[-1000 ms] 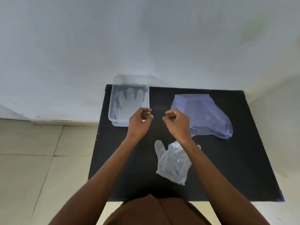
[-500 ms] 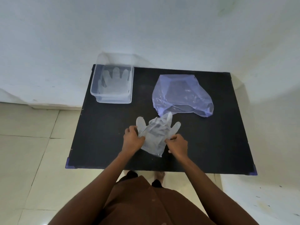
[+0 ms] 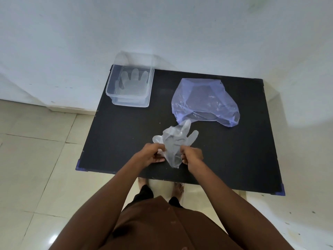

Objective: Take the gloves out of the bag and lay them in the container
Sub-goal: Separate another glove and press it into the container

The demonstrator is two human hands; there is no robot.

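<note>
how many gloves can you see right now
2. One glove lies flat in the clear container at the table's far left. The other glove is held by the left hand and right hand. The purple bag may hide more.

Left hand (image 3: 152, 154): was raised empty near the container a second ago, now lowered at 6 o'clock, pinching the clear glove (image 3: 175, 141) | Right hand (image 3: 191, 156): likewise lowered, gripping the glove's other cuff edge | Glove: previously lying flat, now gathered and crumpled, fingers toward 12 o'clock.
</note>
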